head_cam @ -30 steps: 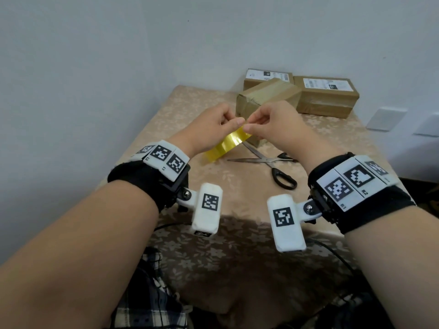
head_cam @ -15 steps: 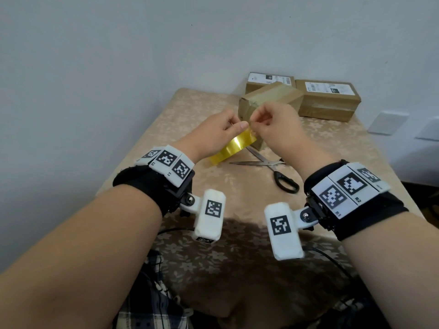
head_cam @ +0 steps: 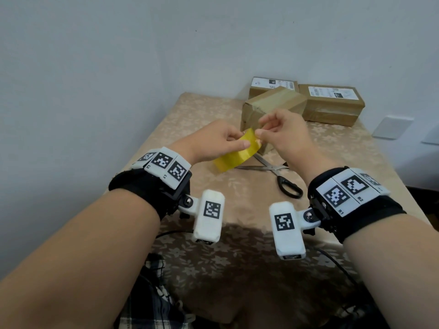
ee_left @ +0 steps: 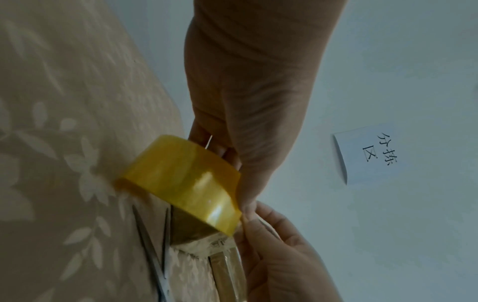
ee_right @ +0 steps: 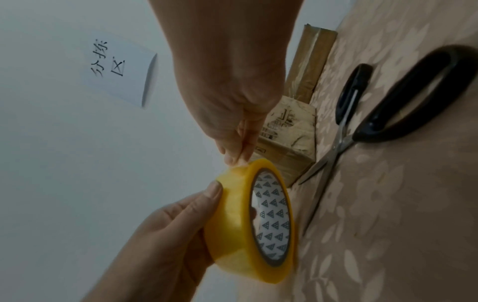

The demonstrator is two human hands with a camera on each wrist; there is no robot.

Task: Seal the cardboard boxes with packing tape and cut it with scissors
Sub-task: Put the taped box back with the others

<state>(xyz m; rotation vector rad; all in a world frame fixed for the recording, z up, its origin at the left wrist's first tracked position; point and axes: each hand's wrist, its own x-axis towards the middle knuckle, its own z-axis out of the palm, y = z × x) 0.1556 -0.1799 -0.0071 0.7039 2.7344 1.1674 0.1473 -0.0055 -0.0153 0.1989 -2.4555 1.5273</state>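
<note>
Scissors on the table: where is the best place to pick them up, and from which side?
Take the scissors by the black handle loops, from the near right side: the loops point toward the person, the blades point away left, lying flat and open.

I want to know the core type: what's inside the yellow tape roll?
Inside the yellow packing tape roll sits a white liner printed with dark triangles. A fingertip of the left hand shows there; the core's far side is hidden.
</note>
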